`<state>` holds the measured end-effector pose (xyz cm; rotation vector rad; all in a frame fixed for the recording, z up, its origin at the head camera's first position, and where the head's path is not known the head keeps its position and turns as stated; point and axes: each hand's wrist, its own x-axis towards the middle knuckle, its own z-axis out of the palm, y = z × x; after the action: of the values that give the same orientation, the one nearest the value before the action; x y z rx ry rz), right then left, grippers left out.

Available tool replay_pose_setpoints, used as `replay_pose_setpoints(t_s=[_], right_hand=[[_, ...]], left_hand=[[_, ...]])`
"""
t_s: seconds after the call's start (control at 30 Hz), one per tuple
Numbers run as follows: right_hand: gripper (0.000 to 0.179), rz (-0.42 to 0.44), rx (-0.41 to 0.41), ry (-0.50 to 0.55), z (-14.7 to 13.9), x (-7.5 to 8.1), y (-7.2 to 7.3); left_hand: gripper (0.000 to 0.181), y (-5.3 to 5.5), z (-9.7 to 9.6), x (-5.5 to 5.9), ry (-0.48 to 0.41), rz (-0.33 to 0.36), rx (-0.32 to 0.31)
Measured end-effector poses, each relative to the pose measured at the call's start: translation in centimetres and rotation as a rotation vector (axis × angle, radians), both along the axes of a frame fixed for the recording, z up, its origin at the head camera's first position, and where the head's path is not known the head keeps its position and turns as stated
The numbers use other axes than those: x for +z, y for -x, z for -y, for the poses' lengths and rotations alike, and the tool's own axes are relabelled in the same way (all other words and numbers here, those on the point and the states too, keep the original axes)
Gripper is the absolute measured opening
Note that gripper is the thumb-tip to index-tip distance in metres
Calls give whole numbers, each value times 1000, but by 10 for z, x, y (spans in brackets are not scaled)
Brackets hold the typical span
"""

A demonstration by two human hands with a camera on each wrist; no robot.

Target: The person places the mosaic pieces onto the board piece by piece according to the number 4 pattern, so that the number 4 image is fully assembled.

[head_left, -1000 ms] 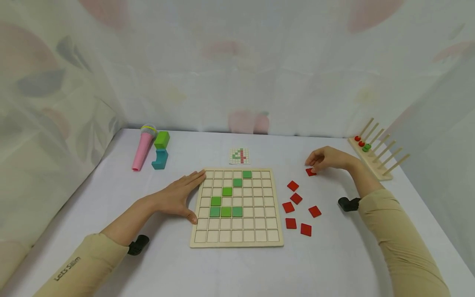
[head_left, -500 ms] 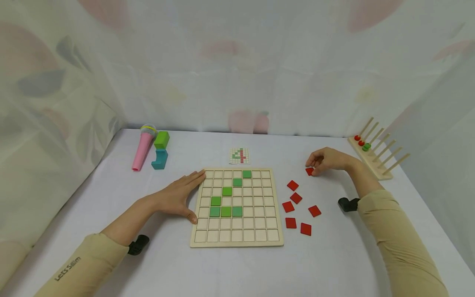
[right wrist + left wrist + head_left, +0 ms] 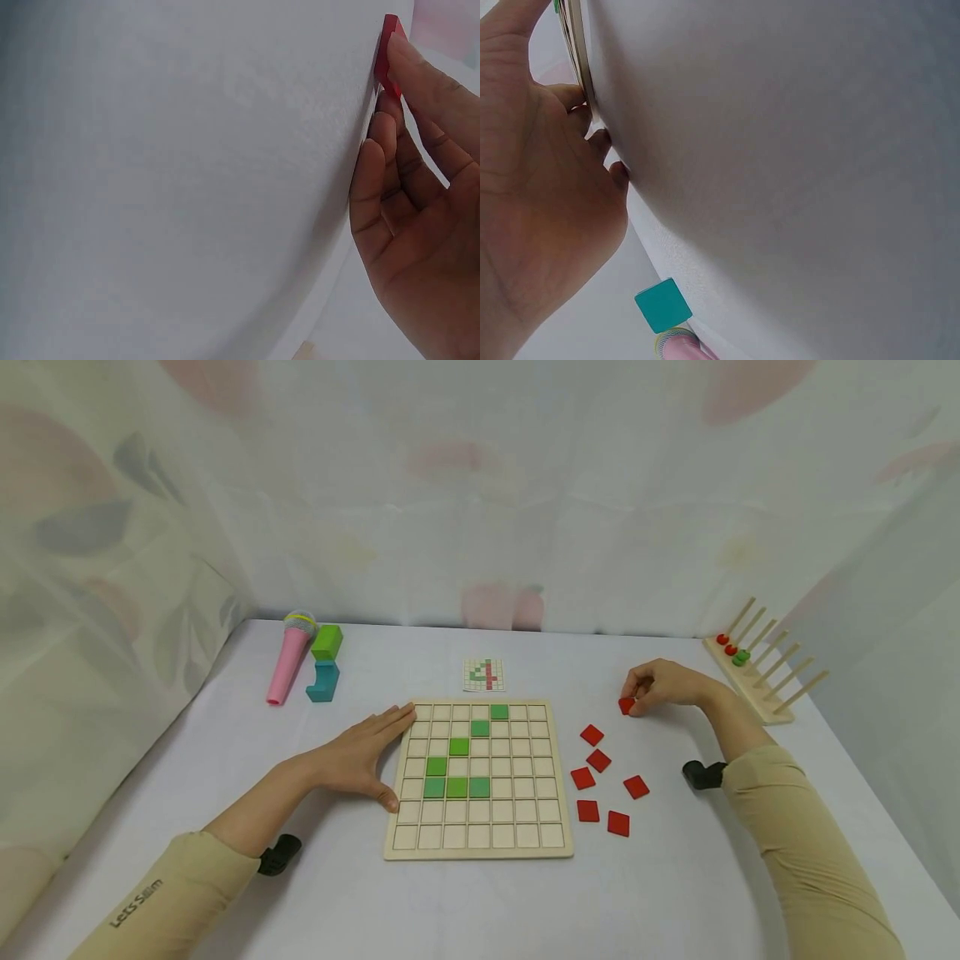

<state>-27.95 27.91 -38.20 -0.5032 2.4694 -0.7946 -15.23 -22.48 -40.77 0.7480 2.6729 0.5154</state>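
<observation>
My right hand (image 3: pixel 660 683) pinches a red square tile (image 3: pixel 626 705) between thumb and fingers, beyond the other red tiles. In the right wrist view the thumb lies on the face of that tile (image 3: pixel 388 56), close over the white cloth. My left hand (image 3: pixel 360 754) is spread along the left edge of a wooden grid board (image 3: pixel 480 852), thumb and fingertips touching its rim. Several green tiles (image 3: pixel 458 747) sit in the board's squares, in a diagonal line and a short row. The left wrist view shows the fingers at the board's side (image 3: pixel 576 52).
Several loose red tiles (image 3: pixel 598 761) lie right of the board. Behind it is a small pattern card (image 3: pixel 484 676). A pink toy microphone (image 3: pixel 288 660), green block (image 3: pixel 327 643) and teal block (image 3: pixel 323 682) stand back left; a pegged wooden stand (image 3: pixel 750 683) with beads is at right.
My right hand has tightened its pinch on the red tile and shifted it very slightly, tilting its edge up. My left hand and the board have stayed put.
</observation>
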Motion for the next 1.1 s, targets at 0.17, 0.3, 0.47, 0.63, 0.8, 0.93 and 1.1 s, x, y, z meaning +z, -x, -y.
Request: replay_pose_setpoints(t_s=[0.17, 0.3, 0.47, 0.63, 0.8, 0.93, 1.1], right_hand=[[19, -13, -3, 8, 1, 0, 0], [17, -25, -18, 2, 0, 0, 0], [16, -20, -17, 6, 0, 3, 0], [17, -5, -12, 42, 3, 6, -1], [18, -40, -26, 66, 16, 11, -4], [20, -94, -38, 71, 29, 14, -6], [18, -150, -48, 77, 47, 15, -7]], left_hand=[[140, 0, 0, 0, -2, -1, -1], [140, 1, 1, -1, -3, -1, -1], [140, 0, 1, -2, -4, -1, -5], [141, 0, 2, -1, -5, 3, -1], [141, 0, 2, -1, -9, 5, -1], [141, 1, 2, -2, -11, 3, -2], [141, 1, 2, -2, -14, 6, -1]])
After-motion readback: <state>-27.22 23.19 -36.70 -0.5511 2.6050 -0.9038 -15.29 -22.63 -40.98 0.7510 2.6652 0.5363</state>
